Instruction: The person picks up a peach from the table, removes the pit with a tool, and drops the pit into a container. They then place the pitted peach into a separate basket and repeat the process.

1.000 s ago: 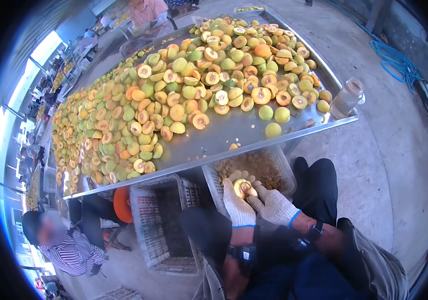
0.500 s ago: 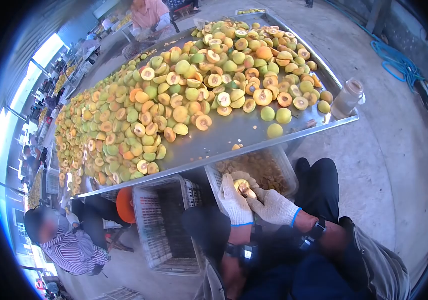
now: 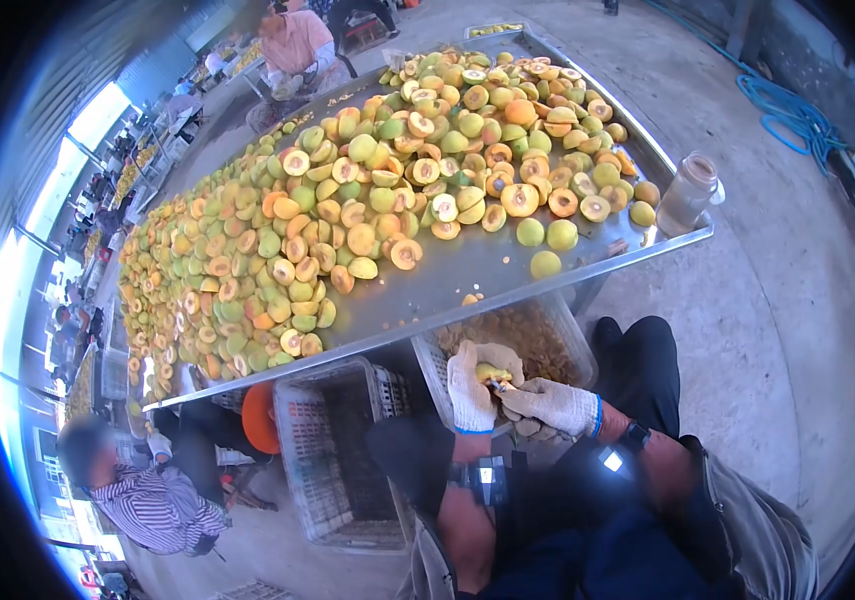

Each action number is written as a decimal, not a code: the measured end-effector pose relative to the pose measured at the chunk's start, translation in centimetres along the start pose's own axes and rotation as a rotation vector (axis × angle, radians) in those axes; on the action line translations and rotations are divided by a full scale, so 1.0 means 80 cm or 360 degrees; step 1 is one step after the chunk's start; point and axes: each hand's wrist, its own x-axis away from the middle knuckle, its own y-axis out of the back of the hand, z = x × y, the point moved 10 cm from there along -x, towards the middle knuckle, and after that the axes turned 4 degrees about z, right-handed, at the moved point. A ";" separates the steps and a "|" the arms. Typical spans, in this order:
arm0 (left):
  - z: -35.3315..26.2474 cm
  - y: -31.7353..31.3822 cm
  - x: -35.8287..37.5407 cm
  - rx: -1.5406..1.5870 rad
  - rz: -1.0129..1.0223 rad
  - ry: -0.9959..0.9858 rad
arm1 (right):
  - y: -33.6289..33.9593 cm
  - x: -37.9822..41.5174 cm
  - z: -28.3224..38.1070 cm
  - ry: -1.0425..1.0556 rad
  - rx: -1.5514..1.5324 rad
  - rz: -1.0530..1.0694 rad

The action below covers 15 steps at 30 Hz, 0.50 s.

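My left hand (image 3: 470, 388), in a white knit glove with blue trim, is closed around a yellow-green peach (image 3: 493, 373), its cut side partly showing. My gloved right hand (image 3: 562, 404) is closed just to its right, fingertips at the fruit. Between those fingertips a small shiny metal tool (image 3: 502, 385) shows against the peach; most of it is hidden. Both hands are over the near part of a white plastic crate (image 3: 580, 345) with brown scraps in the bottom. Beyond them, a metal table (image 3: 428, 290) carries a large heap of halved peaches (image 3: 348, 215).
A clear bottle (image 3: 689, 195) stands at the table's right corner. Left of my legs is another crate (image 3: 293, 440), beside an orange bucket (image 3: 260, 418). A person in a striped shirt (image 3: 158, 508) sits at left; another in a pink shirt (image 3: 296, 42) works across the table.
My right hand has shifted slightly right and down, and a shiny metal bit now shows at the fruit. The left hand has tilted more upright around the peach. The view has shifted slightly.
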 end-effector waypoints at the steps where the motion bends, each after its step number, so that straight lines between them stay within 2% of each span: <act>1: -0.002 -0.001 -0.001 0.0000 0.0001 -0.0003 | -0.001 0.002 0.005 0.0002 0.0003 0.0000; 3: -0.004 -0.003 -0.001 -0.0074 0.0007 0.0041 | 0.002 0.009 0.007 -0.0100 0.0141 -0.0103; 7: -0.004 -0.007 -0.003 -0.0045 0.0071 0.0090 | 0.009 0.000 0.001 0.0006 0.0196 -0.0125; 9: -0.016 -0.019 0.001 -0.0265 0.0141 0.0046 | 0.000 0.006 -0.002 -0.0015 0.0057 0.0013; 13: -0.017 -0.027 0.001 -0.0301 0.0178 0.0060 | -0.004 0.006 -0.008 0.0032 -0.0121 0.0145; 15: -0.003 -0.027 -0.001 0.0015 0.0273 0.0071 | -0.007 0.004 -0.014 -0.0046 -0.0207 0.0242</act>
